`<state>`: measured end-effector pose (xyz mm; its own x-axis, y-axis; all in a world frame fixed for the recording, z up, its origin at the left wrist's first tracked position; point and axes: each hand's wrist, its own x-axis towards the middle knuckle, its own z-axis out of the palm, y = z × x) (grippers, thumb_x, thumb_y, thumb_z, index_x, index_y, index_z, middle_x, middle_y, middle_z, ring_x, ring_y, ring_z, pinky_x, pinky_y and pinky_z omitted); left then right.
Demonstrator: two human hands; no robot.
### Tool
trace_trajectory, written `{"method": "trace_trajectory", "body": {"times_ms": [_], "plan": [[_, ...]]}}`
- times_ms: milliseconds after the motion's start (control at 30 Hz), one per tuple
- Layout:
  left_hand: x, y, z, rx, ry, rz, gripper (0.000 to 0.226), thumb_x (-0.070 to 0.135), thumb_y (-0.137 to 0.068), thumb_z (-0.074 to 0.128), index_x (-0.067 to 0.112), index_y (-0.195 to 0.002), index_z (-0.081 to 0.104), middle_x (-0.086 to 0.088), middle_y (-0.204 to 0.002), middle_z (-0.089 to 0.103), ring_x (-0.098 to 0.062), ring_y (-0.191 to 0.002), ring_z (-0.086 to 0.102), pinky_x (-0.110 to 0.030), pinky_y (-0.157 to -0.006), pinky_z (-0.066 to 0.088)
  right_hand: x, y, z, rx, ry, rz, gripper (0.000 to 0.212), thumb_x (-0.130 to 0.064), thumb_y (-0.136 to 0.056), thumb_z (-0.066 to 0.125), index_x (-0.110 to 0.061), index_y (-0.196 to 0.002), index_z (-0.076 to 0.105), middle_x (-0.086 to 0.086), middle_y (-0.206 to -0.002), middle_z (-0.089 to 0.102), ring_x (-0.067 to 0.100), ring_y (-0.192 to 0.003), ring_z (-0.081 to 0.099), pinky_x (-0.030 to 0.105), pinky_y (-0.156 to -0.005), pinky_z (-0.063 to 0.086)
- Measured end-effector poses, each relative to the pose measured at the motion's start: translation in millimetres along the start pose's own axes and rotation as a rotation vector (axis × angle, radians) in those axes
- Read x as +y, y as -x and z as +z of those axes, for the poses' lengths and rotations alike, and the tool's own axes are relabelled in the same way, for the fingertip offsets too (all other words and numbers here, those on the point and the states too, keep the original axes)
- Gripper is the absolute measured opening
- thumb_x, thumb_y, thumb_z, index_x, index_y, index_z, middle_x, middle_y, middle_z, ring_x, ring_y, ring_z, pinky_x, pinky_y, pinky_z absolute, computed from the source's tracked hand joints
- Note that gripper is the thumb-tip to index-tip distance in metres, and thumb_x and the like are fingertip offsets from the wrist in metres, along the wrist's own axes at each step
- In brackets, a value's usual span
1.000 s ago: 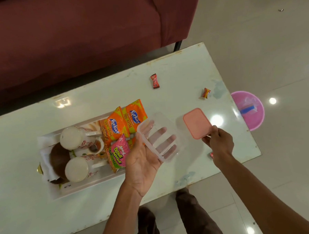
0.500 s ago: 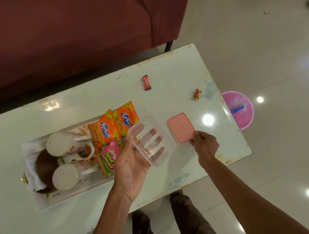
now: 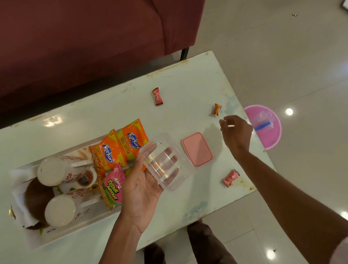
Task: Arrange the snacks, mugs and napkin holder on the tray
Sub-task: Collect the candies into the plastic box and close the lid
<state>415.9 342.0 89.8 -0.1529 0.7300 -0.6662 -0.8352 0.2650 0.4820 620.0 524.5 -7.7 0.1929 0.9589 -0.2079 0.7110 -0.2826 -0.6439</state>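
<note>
Gathering candies — left hand (image 3: 139, 186) carries clear box (image 3: 181, 167) on flat fingers; right hand (image 3: 237, 132), empty and loosely curled, hovers by candy (image 3: 217, 109) — pinch it next.

head view down, table (image 3: 187, 86) seemingly near

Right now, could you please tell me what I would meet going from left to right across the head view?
Mugs, orange snack packets, clear container resting on the left hand, pink lid, right hand, pink basin.
</note>
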Motion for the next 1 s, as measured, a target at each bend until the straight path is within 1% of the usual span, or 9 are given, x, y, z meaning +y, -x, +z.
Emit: {"method": "trace_trajectory", "body": {"times_ms": [67, 100, 300, 533, 667, 733, 800, 900, 1000], "plan": [[-3.3, -3.3, 0.9, 0.005, 0.008, -0.002, 0.074, 0.047, -0.084, 0.071, 0.013, -0.146, 0.047, -0.022, -0.143, 0.056, -0.045, -0.132, 0.052, -0.061, -0.108, 0.039, -3.9, -24.2, 7.9, 0.006, 0.052, -0.009, 0.028, -0.027, -0.091, 0.067, -0.006, -0.110, 0.070, 0.008, -0.099, 0.076, 0.019, -0.089, 0.071, 0.007, -0.083, 0.031], [-5.1, -4.6, 1.7, 0.001, 0.011, -0.004, 0.071, 0.046, -0.086, 0.067, 0.013, -0.146, 0.046, -0.022, -0.143, 0.056, -0.044, -0.132, 0.052, -0.061, -0.107, 0.039, -5.1, -33.6, 11.7, 0.006, 0.065, -0.002, 0.030, -0.028, -0.090, 0.067, -0.007, -0.111, 0.069, 0.008, -0.101, 0.075, 0.019, -0.091, 0.069, 0.007, -0.076, 0.028], [-13.3, -16.7, 6.4, 0.001, 0.008, -0.013, 0.078, 0.047, -0.080, 0.074, 0.013, -0.145, 0.047, -0.021, -0.143, 0.057, -0.043, -0.132, 0.053, -0.060, -0.108, 0.040, 1.7, -58.7, 41.1, -0.021, 0.160, -0.002, 0.046, -0.042, -0.086, 0.070, -0.012, -0.120, 0.062, 0.013, -0.115, 0.065, 0.029, -0.104, 0.062, 0.032, -0.085, 0.046], [-17.0, -24.9, 4.2, 0.017, -0.008, -0.007, 0.083, 0.050, -0.075, 0.079, 0.015, -0.144, 0.049, -0.020, -0.141, 0.058, -0.041, -0.131, 0.054, -0.060, -0.110, 0.039, 5.8, -59.9, 47.2, -0.044, 0.219, -0.154, 0.032, -0.026, -0.092, 0.064, -0.013, -0.120, 0.069, 0.014, -0.098, 0.071, 0.030, -0.091, 0.065, 0.030, -0.080, 0.048], [-16.9, -25.2, 3.0, 0.070, -0.018, -0.020, 0.075, 0.050, -0.081, 0.068, 0.016, -0.145, 0.049, -0.018, -0.138, 0.062, -0.039, -0.128, 0.058, -0.059, -0.109, 0.040, -31.2, -30.1, 12.5, -0.173, 0.015, -0.353, 0.033, -0.020, -0.087, 0.071, -0.011, -0.119, 0.070, 0.000, -0.085, 0.072, 0.016, -0.080, 0.067, 0.018, -0.079, 0.051], [-15.8, -24.9, 0.9, 0.093, -0.012, -0.027, 0.072, 0.049, -0.083, 0.065, 0.015, -0.144, 0.049, -0.019, -0.137, 0.062, -0.039, -0.127, 0.059, -0.059, -0.109, 0.041, -58.4, -2.3, -13.3, -0.290, -0.147, -0.458, 0.035, -0.022, -0.085, 0.075, -0.014, -0.119, 0.068, -0.008, -0.087, 0.070, 0.005, -0.077, 0.068, 0.007, -0.075, 0.051], [-15.0, -23.8, -1.2, 0.101, -0.004, -0.042, 0.066, 0.047, -0.088, 0.061, 0.014, -0.144, 0.049, -0.019, -0.137, 0.062, -0.040, -0.126, 0.059, -0.062, -0.110, 0.039, -84.2, 28.1, -39.6, -0.448, -0.216, -0.592, 0.035, -0.031, -0.083, 0.075, -0.022, -0.115, 0.066, -0.015, -0.092, 0.070, 0.000, -0.082, 0.069, 0.007, -0.073, 0.052], [-12.1, -20.8, -7.6, 0.078, -0.021, -0.063, 0.059, 0.043, -0.094, 0.053, 0.012, -0.143, 0.049, -0.020, -0.137, 0.062, -0.041, -0.126, 0.059, -0.066, -0.111, 0.035, -113.3, 65.6, -63.7, -0.624, -0.081, -0.895, 0.030, -0.041, -0.084, 0.070, -0.027, -0.110, 0.069, -0.020, -0.098, 0.069, 0.001, -0.087, 0.063, 0.009, -0.072, 0.049], [-7.5, -16.2, -12.9, 0.039, -0.072, -0.059, 0.058, 0.046, -0.092, 0.059, 0.014, -0.141, 0.052, -0.019, -0.136, 0.063, -0.041, -0.125, 0.060, -0.068, -0.108, 0.038, -128.5, 86.0, -60.6, -0.677, 0.163, -1.092, 0.025, -0.030, -0.084, 0.074, -0.021, -0.107, 0.074, -0.009, -0.096, 0.074, 0.012, -0.087, 0.059, 0.026, -0.064, 0.052]]}}
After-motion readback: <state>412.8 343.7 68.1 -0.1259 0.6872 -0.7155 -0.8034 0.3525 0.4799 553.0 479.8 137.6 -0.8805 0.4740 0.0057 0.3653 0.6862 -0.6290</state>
